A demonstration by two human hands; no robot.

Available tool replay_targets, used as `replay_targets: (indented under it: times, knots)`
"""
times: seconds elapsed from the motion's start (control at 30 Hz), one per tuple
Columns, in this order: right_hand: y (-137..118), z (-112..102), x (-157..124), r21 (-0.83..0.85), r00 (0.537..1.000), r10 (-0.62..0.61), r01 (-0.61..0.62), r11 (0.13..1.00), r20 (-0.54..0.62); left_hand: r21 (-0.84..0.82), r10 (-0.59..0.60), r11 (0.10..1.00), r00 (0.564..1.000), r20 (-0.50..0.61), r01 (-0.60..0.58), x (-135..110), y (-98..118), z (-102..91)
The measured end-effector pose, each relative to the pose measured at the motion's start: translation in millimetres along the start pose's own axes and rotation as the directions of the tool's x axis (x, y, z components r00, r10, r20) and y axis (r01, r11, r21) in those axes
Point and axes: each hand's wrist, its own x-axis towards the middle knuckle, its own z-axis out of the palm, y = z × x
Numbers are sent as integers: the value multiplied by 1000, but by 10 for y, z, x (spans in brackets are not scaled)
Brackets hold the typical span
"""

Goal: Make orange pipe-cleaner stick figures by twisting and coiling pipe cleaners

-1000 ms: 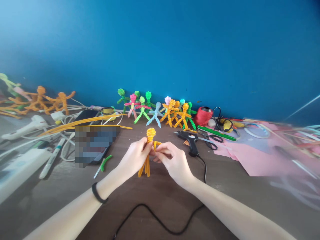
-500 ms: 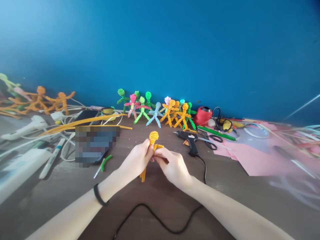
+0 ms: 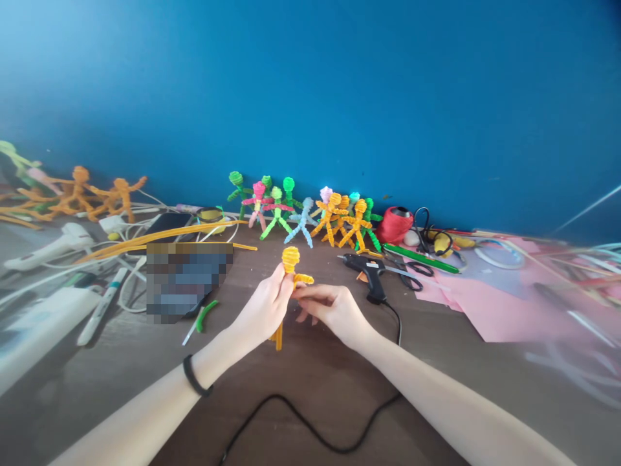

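Note:
An orange pipe-cleaner figure [image 3: 290, 259] with a coiled head stands upright over the brown table between both hands. My left hand [image 3: 264, 309] is closed round its body, with the legs poking out below at the table. My right hand [image 3: 332, 310] pinches the short coiled arm that sticks out to the right just under the head. A black band sits on my left wrist.
A row of finished pipe-cleaner figures [image 3: 301, 213] lines the blue wall. A black glue gun [image 3: 369, 272] with its cord, scissors [image 3: 410, 268], a red spool [image 3: 394, 225] and pink paper [image 3: 478, 304] lie to the right. Orange pipe cleaners [image 3: 160, 238], a phone and cables lie to the left.
The figure dipped and tilted right, then came back upright. My right hand shifted its pinch along the short coiled arm; my left hand kept its hold on the body.

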Motion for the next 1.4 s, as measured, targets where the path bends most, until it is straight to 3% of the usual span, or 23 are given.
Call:
replay_targets:
  times: [0.1, 0.23, 0.47, 0.53, 0.63, 0.73, 0.8, 1.13, 1.4]
  knots:
    - [16, -46, 54, 174, 996, 70, -77, 982, 47, 65, 15, 998, 999, -28, -13, -4, -30, 3]
    - [29, -95, 80, 228, 995, 100, -101, 968, 15, 117, 39, 993, 998, -44, -34, -9, -39, -1]
    - [71, -115, 97, 270, 996, 91, -82, 959, -22, 160, 39, 985, 990, 135, -61, -15, 43, 4]
    - [71, -113, 94, 194, 996, 76, -66, 979, -47, 192, 41, 978, 984, 173, -75, -19, 60, 9]
    - [37, -114, 84, -70, 992, 33, -42, 997, -124, 243, 49, 964, 975, 218, -102, -26, 67, 13]
    - [-11, -130, 77, -336, 976, -97, 26, 942, -197, 291, 45, 950, 969, 244, -117, -33, 68, 13]
    - [-31, -146, 75, -424, 964, -155, 50, 904, -216, 318, 33, 941, 967, 254, -115, -36, 75, 11]
    - [-155, -151, 31, -441, 945, -196, 64, 895, -262, 339, 1, 937, 973, 229, -80, -15, 37, 15]
    - [-227, -84, -42, -583, 893, -405, 226, 781, -197, 392, 3, 917, 981, 193, -80, -16, 41, 25]
